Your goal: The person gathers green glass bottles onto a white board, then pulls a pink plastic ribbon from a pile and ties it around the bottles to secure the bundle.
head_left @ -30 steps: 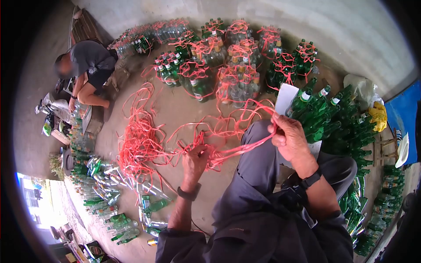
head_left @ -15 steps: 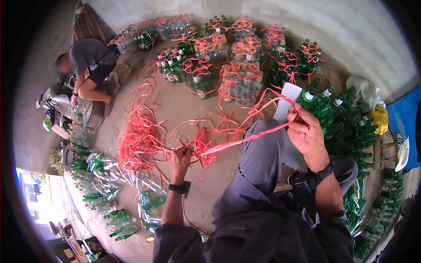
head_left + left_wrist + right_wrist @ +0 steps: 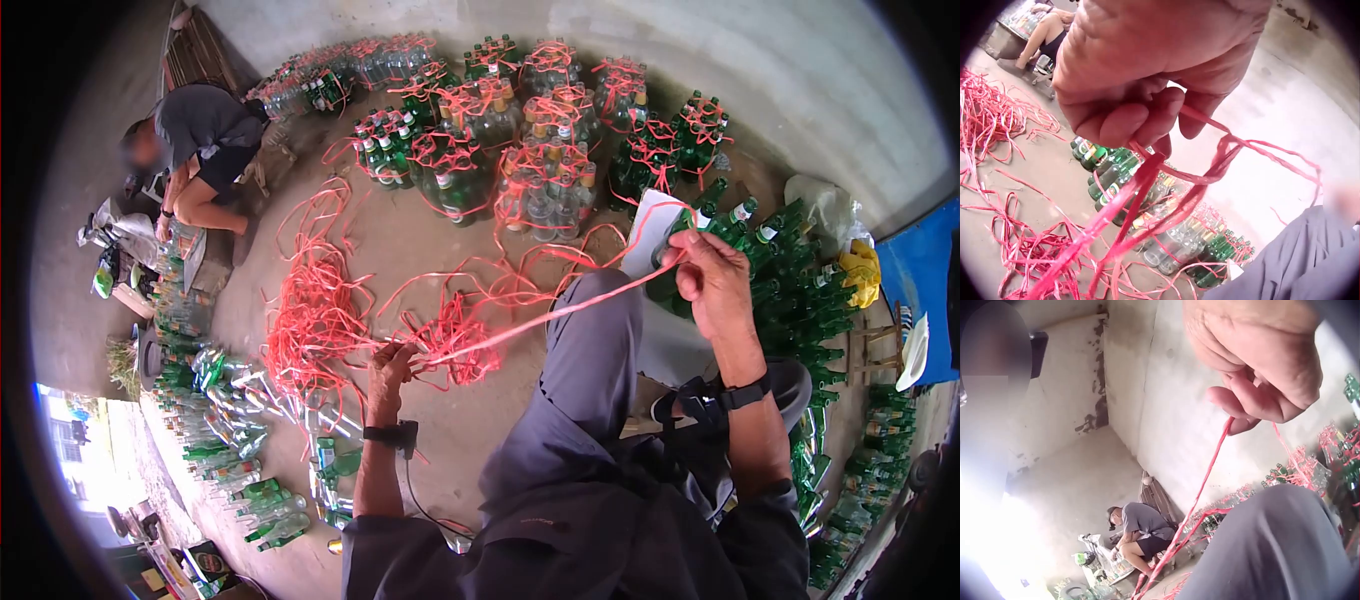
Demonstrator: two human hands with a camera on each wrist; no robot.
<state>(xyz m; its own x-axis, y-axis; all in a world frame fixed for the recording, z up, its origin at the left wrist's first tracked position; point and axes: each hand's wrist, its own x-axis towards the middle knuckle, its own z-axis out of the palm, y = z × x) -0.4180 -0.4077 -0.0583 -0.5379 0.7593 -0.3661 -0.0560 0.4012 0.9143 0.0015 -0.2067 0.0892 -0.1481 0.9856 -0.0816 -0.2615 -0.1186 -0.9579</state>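
Observation:
A strand of red plastic twine runs taut across my raised knee, from one hand to the other. My left hand pinches it low on the left, beside a loose tangle of the same twine. In the left wrist view, curled fingers grip several strands, and a loop crosses itself just past the fingertips. Higher up on the right, my right hand holds the other end between thumb and fingers. The right wrist view shows the twine slanting down from that pinch, with a thinner strand behind.
A larger twine heap lies on the floor to the left. Bottle bundles tied with red twine stand by the wall. Loose green bottles crowd the right, others the lower left. Another person bends over at upper left.
My hands have moved apart, the left one leftward and the right one to the right and up. The twine between them has drawn out into a longer, straighter line.

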